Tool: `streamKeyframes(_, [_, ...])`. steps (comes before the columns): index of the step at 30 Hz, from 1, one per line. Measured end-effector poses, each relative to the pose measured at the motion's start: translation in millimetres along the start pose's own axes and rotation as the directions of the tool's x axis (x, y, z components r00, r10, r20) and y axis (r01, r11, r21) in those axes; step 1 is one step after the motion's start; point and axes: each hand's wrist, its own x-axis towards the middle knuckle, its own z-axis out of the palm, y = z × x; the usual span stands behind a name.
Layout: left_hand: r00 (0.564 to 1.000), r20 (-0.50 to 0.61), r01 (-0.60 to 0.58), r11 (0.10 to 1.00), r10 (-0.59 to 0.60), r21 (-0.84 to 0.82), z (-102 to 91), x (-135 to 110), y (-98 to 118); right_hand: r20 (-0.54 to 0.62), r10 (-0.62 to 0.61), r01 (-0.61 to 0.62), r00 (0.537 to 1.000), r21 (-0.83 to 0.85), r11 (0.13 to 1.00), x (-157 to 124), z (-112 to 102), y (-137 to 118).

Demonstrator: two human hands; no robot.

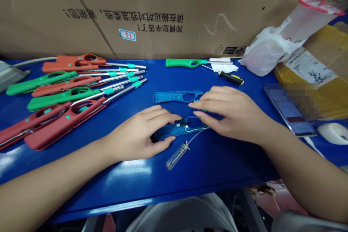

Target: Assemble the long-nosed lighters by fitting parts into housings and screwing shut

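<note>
The open blue lighter shell [176, 129] lies inner side up on the blue table [206, 163], near its front edge and straight before the person. The left hand [138, 136] has its fingers curled together over the shell's handle end with the thumb on the near side, a grip that seems meant to keep it from sliding. The right hand [231, 114] lies flat, fingers stretched side by side, their tips resting on the shell's other end and clamped on nothing visible. A clear tube [176, 156] trails from the shell on a thin wire, just in front of it. Just behind the shell lies one matching blue shell half [174, 96]. Further behind are one green lighter [185, 63] and one screwdriver [231, 78]. Left of the shell lies a pile of lighters [67, 98], two green and about five red, noses all pointing toward the shell. Right of it lies one phone [288, 112].
</note>
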Motion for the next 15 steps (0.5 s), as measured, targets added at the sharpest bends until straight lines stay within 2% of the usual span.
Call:
streamKeyframes(3, [1.0,0.027,0.015,0.999,-0.016,0.041,-4.9,1.2,-1.3,-0.044,0.154,-0.155,0.987,-0.012,0.988,0.7,-4.4,14.1])
streamKeyframes(8, [1.0,0.018,0.021,0.994,-0.023,0.105,-6.6,2.8,1.0,0.074,0.376,-0.376,0.924,-0.013,0.927,1.3,-2.6,24.1])
streamKeyframes(11, [0.999,-0.033,0.045,0.993,-0.041,0.108,-1.8,3.1,2.3,0.094,0.41,-0.414,0.907,0.034,0.91,2.2,1.4,20.8])
streamKeyframes(15, [0.996,-0.055,0.074,0.991,-0.068,0.113,3.2,2.9,2.8,0.143,0.397,-0.404,0.907,0.024,0.915,2.4,6.0,17.1])
